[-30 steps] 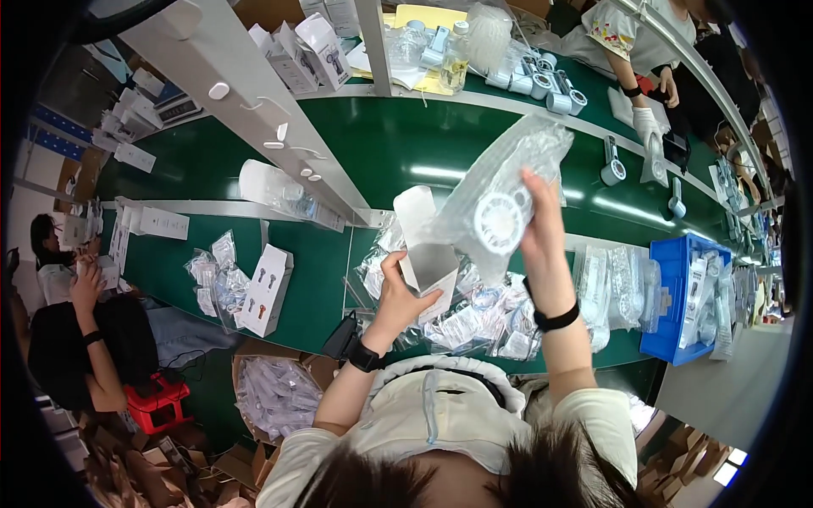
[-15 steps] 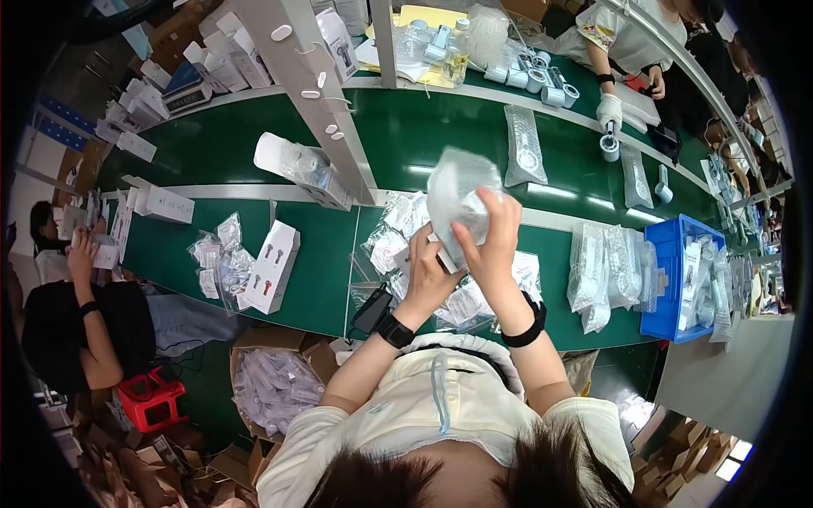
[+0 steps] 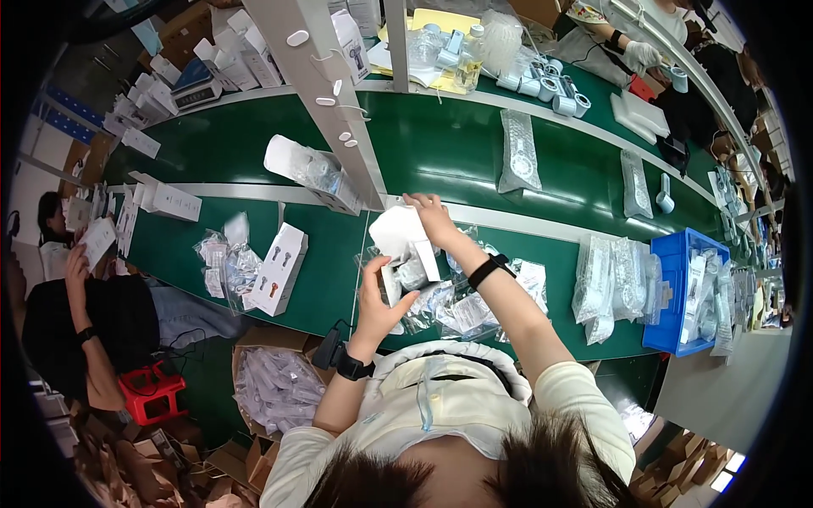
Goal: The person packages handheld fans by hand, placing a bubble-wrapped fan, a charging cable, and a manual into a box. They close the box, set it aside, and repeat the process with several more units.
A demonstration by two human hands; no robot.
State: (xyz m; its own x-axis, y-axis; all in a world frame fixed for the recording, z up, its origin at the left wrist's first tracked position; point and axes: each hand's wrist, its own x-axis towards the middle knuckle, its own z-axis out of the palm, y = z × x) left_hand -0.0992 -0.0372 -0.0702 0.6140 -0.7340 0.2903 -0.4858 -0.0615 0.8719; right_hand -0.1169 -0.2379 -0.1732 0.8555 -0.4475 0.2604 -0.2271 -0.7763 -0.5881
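Observation:
A white carton (image 3: pixel 429 256) stands tilted on the table in front of me, its rounded lid flap raised. Inside its opening a clear bubble-wrap bag (image 3: pixel 412 274) shows, its contents hard to make out. My right hand (image 3: pixel 435 222) grips the carton at its far right side, fingers over the flap's edge. At the carton's near left, my left hand (image 3: pixel 378 306) has thumb and fingers spread apart, the fingertips against the carton's left side. Flat clear packets with white papers (image 3: pixel 470 311) lie under and beside the carton.
Left of me stand a closed printed carton (image 3: pixel 279 269) and another packet pile (image 3: pixel 229 264). An open carton holding a bubble-wrap bag (image 3: pixel 309 173) leans by the metal post (image 3: pixel 326 102). At right are bubble-wrapped items (image 3: pixel 611 279) and a blue bin (image 3: pixel 669 292). Co-workers sit left and far right.
The bubble-wrap bag, held up in my right hand before, is now in the carton. My right hand has moved to the carton's far side; my left hand has shifted left and spread.

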